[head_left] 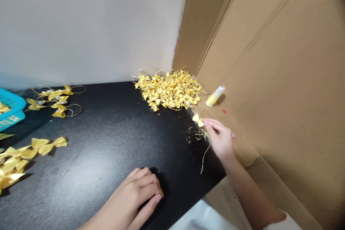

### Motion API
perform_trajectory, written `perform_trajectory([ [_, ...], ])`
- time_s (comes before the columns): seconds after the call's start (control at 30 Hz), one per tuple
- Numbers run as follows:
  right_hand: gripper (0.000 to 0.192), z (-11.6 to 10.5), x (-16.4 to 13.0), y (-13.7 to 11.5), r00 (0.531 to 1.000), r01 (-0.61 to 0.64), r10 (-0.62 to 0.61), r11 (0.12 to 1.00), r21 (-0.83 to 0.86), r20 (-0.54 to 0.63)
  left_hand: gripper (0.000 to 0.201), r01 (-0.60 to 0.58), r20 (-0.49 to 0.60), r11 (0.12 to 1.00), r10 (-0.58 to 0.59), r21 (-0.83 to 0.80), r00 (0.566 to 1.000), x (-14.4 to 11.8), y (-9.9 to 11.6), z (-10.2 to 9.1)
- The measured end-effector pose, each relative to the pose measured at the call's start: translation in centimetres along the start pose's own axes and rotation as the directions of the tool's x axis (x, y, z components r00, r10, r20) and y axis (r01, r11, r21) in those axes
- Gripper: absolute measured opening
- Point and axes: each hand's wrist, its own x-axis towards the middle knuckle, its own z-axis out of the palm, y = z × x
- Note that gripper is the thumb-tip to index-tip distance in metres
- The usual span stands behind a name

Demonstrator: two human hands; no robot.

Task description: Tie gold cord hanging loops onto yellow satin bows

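- Your right hand (pixel 221 139) pinches a small yellow bow (pixel 197 119) between its fingertips at the right edge of the black tabletop (pixel 113 143), a thin gold cord trailing down from it along that edge.
- Your left hand (pixel 140 190) rests on the tabletop near its front edge, fingers curled loosely together, holding nothing.
- A heap of finished bows (pixel 169 90) sits at the tabletop's far right corner, just beyond the pinched bow.
- A yellow thread spool (pixel 215 96) lies tipped against the cardboard sheet (pixel 283 90), off the tabletop's right side.
- Loose bows (pixel 55 100) scatter the tabletop's left half, beside a turquoise basket (pixel 10 109).
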Motion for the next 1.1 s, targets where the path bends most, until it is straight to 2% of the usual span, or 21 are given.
perform_trajectory([
  [0.17,0.023,2.2,-0.8,-0.4,0.985,-0.063,0.057,0.997,0.034,0.161,0.023,-0.002,0.007,1.000,0.002,0.003,1.000,-0.1,-0.4,-0.2],
  [0.3,0.021,1.8,-0.7,-1.1,0.992,-0.014,0.012,1.000,0.018,0.128,0.021,-0.017,-0.021,1.000,0.018,0.023,1.000,-1.0,-0.6,-0.3],
  [0.43,0.020,1.1,-1.1,-2.8,0.999,0.017,-0.020,0.998,0.059,0.044,0.018,0.043,-0.162,0.996,-0.029,0.081,0.986,-2.7,-1.0,-1.5],
  [0.5,0.018,1.0,-1.5,-3.4,0.997,0.015,-0.021,0.997,0.075,0.072,0.017,0.118,-0.252,0.978,-0.072,0.170,0.965,-3.9,-1.7,-3.0],
  [0.57,0.019,1.1,-1.8,-3.6,0.987,0.051,-0.064,0.994,0.096,0.147,0.017,0.254,-0.379,0.914,-0.123,0.317,0.917,-5.6,-2.8,-5.0],
  [0.6,0.022,1.2,-1.9,-3.5,0.973,0.080,-0.103,0.990,0.114,0.207,0.018,0.357,-0.460,0.842,-0.150,0.405,0.875,-6.7,-3.4,-6.2],
  [0.67,0.030,1.4,-1.8,-3.3,0.915,0.155,-0.200,0.976,0.155,0.350,0.018,0.567,-0.593,0.640,-0.208,0.518,0.778,-9.3,-4.3,-8.3],
  [0.7,0.033,1.6,-1.8,-3.3,0.865,0.197,-0.254,0.965,0.174,0.432,0.021,0.667,-0.656,0.515,-0.240,0.539,0.715,-10.7,-4.5,-9.2],
  [0.73,0.034,1.8,-1.7,-3.3,0.804,0.244,-0.310,0.950,0.194,0.508,0.022,0.756,-0.715,0.370,-0.273,0.540,0.644,-11.9,-4.6,-9.9],
  [0.77,0.032,2.0,-1.6,-3.6,0.734,0.291,-0.361,0.933,0.213,0.575,0.023,0.807,-0.744,0.264,-0.312,0.529,0.590,-13.0,-4.6,-10.3],
  [0.8,0.030,2.3,-1.5,-4.0,0.661,0.337,-0.407,0.912,0.236,0.630,0.022,0.827,-0.755,0.211,-0.337,0.521,0.562,-13.7,-4.5,-10.5],
  [0.83,0.028,2.7,-1.5,-4.5,0.592,0.374,-0.448,0.889,0.264,0.670,0.022,0.832,-0.751,0.200,-0.361,0.517,0.553,-14.2,-4.5,-10.5],
  [0.9,0.027,3.7,-1.5,-5.8,0.478,0.421,-0.522,0.842,0.337,0.707,0.024,0.809,-0.702,0.279,-0.401,0.518,0.588,-14.0,-4.6,-10.1],
  [0.93,0.028,4.3,-1.6,-6.5,0.435,0.430,-0.552,0.822,0.375,0.712,0.025,0.796,-0.683,0.313,-0.410,0.517,0.605,-13.6,-4.8,-9.9],
  [1.0,0.029,5.8,-1.9,-7.5,0.366,0.431,-0.596,0.789,0.437,0.715,0.027,0.800,-0.695,0.334,-0.399,0.498,0.599,-12.2,-5.6,-9.6],
  [1.07,0.025,7.3,-2.2,-8.0,0.330,0.414,-0.614,0.777,0.475,0.717,0.028,0.811,-0.727,0.342,-0.367,0.475,0.581,-10.8,-6.6,-9.6],
  [1.1,0.022,8.0,-2.4,-7.9,0.331,0.399,-0.613,0.780,0.482,0.717,0.027,0.809,-0.739,0.358,-0.347,0.466,0.578,-10.1,-7.1,-9.8],
])
